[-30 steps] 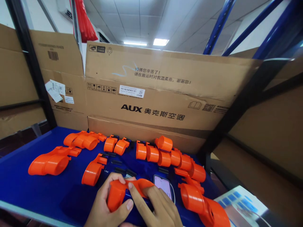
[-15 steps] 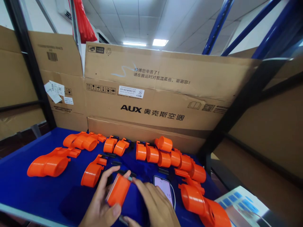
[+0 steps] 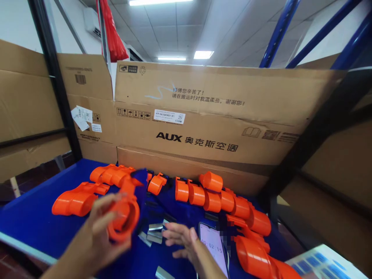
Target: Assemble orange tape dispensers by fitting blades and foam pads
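My left hand (image 3: 99, 228), blurred by motion, is closed around an orange plastic ring-shaped part (image 3: 133, 217). The part is raised above the blue tabletop, with its arm pointing up. My right hand (image 3: 186, 240) is open with nothing in it, fingers stretched to the left. By its fingertips lies a small group of short silvery metal strips (image 3: 154, 236). Another metal strip (image 3: 164, 273) lies nearer to me. Just beyond the group are several dark strips (image 3: 170, 217), partly in shadow.
A row of orange ring parts (image 3: 212, 201) runs along the back right, with more orange parts (image 3: 75, 201) at the left. Beside my right hand lies a phone (image 3: 213, 244) showing a timer. Cardboard (image 3: 203, 128) walls the back. A printed sheet (image 3: 325, 263) is at front right.
My hands have moved apart: the left went left and up with an orange part, the right let go and opened. The metal strips have come into view. The camera view has shifted slightly.
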Motion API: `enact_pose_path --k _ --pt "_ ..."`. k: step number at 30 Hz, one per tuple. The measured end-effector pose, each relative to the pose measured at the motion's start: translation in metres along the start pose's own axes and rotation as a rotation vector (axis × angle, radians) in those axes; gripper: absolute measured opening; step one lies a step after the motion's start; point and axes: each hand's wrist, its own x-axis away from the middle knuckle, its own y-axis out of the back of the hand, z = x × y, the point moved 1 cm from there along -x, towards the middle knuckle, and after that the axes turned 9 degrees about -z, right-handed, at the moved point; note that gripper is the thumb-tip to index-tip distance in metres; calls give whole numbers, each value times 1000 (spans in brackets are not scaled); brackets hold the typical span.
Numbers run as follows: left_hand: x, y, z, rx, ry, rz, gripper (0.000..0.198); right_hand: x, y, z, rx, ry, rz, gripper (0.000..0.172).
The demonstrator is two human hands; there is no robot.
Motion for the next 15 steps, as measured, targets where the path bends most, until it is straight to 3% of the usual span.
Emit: enact_pose_path --k 2,6,10,15 --pt "-38 23 34 -312 -206 213 70 -8 12 10 -152 -95 25 76" --pt "-84 45 88 -408 -247 479 63 -6 20 13 -242 -129 47 70" --pt "-89 38 99 -438 -314 606 67 0 17 7 -260 -134 88 68" --pt "-101 9 98 -459 -360 660 70 -5 19 7 -282 -147 123 67"
